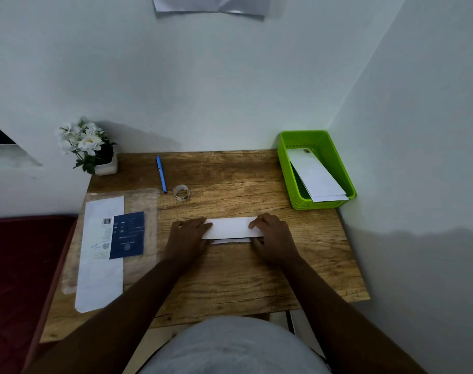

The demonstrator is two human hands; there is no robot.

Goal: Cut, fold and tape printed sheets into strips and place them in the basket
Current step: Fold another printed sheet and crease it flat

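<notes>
- Folded white paper strip [231, 228] sits mid-desk toward the front edge, long axis running left to right.
- Left hand [189, 234] presses flat on its left end, right hand [273, 234] on its right end, neither really gripping, just fingers down.
- Small clear tape roll [181, 192] is behind-left, nearer the left hand.
- Green plastic basket [317, 168] in the back right corner already holds strips, so the right hand's closer.

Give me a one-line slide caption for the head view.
Both hands, left and right, press a folded white strip flat on the wooden desk; finished strips fill the green basket.
</notes>
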